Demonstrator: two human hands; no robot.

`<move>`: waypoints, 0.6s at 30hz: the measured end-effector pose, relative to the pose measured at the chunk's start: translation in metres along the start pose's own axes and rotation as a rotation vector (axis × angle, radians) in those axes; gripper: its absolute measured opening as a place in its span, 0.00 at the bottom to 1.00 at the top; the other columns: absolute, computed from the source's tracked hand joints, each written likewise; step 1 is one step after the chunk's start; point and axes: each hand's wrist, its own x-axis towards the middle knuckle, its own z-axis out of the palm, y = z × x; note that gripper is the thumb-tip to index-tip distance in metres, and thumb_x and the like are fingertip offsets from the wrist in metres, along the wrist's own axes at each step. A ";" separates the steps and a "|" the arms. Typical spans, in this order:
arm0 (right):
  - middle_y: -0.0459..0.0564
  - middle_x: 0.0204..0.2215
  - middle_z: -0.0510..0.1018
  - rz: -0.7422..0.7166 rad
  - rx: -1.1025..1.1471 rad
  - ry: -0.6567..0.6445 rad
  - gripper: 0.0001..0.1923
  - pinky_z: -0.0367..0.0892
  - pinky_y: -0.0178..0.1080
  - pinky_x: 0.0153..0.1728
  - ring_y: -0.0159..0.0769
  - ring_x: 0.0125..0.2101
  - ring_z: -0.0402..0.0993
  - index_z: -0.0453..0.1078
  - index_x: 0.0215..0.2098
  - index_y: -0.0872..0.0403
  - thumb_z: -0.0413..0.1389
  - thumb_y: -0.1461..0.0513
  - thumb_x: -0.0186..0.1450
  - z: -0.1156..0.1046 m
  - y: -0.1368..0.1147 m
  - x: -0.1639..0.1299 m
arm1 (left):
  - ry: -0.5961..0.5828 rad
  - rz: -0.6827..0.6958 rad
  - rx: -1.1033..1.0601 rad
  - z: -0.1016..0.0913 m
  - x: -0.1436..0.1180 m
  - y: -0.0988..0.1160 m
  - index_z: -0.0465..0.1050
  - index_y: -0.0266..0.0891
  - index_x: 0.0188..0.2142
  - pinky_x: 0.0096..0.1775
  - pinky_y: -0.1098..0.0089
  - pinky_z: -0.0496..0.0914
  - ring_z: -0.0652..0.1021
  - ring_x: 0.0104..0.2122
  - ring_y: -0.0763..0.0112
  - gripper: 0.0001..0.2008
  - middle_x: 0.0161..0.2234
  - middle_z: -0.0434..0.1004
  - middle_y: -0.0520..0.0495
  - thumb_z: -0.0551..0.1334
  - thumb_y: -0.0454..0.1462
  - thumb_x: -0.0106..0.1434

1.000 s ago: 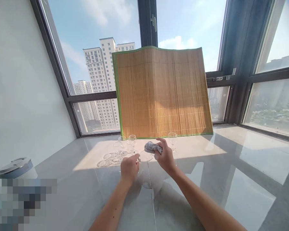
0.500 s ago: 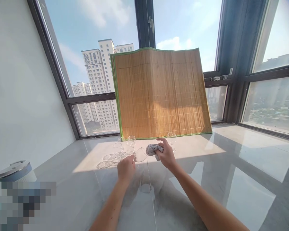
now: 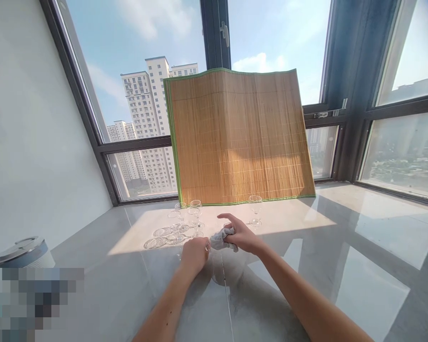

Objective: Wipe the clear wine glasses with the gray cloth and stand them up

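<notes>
View from the head, over a pale, glossy ledge [image 3: 178,308] with tile joints. In the left hand [image 3: 193,255], with fingers curled closed: a clear glass [image 3: 208,244], mostly hidden behind knuckles and cloth, with only a sliver visible at the fingertips. In the right hand [image 3: 243,237]: a bunched, light gray cloth [image 3: 221,240], gripped between thumb and fingers, with one finger stretched out above. With both hands close together, near the middle of the ledge, at the near edge of a sunlit patch; with cloth just beside the left fingertips. Not possible to tell from this angle: exact contact of cloth with glass. Behind and to the left of the left hand, a group of stemmed glasses [image 3: 194,213], upright, with ring-shaped shadows [image 3: 155,243] alongside. Behind the right hand, upright near the mat, a single stemmed glass [image 3: 256,205]. At the back, propped before the window [image 3: 216,38], a bamboo mat [image 3: 238,128] with green edging. At far left, a lidded cup [image 3: 23,251], partly covered by pixelation. Beyond the panes, pale high-rise buildings [image 3: 157,99].
</notes>
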 end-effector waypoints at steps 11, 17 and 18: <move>0.46 0.30 0.75 0.036 0.408 0.114 0.36 0.62 0.34 0.27 0.33 0.28 0.70 0.62 0.57 0.50 0.61 0.65 0.50 -0.013 0.000 0.003 | -0.012 -0.018 -0.677 0.000 0.001 0.009 0.76 0.39 0.38 0.29 0.74 0.61 0.69 0.24 0.75 0.11 0.24 0.71 0.53 0.63 0.38 0.55; 0.47 0.31 0.76 0.073 0.419 0.491 0.35 0.61 0.34 0.25 0.33 0.27 0.70 0.61 0.54 0.53 0.63 0.60 0.49 -0.015 0.016 0.013 | 0.007 -0.008 -1.184 -0.008 0.000 0.019 0.72 0.36 0.42 0.26 0.74 0.63 0.68 0.22 0.76 0.19 0.25 0.69 0.53 0.64 0.46 0.56; 0.46 0.29 0.75 0.077 0.362 0.532 0.34 0.61 0.35 0.26 0.33 0.26 0.70 0.61 0.54 0.54 0.63 0.60 0.49 -0.013 0.019 0.014 | 0.024 -0.010 -1.231 -0.011 0.000 0.020 0.72 0.36 0.40 0.27 0.74 0.64 0.69 0.23 0.75 0.18 0.26 0.69 0.53 0.65 0.47 0.56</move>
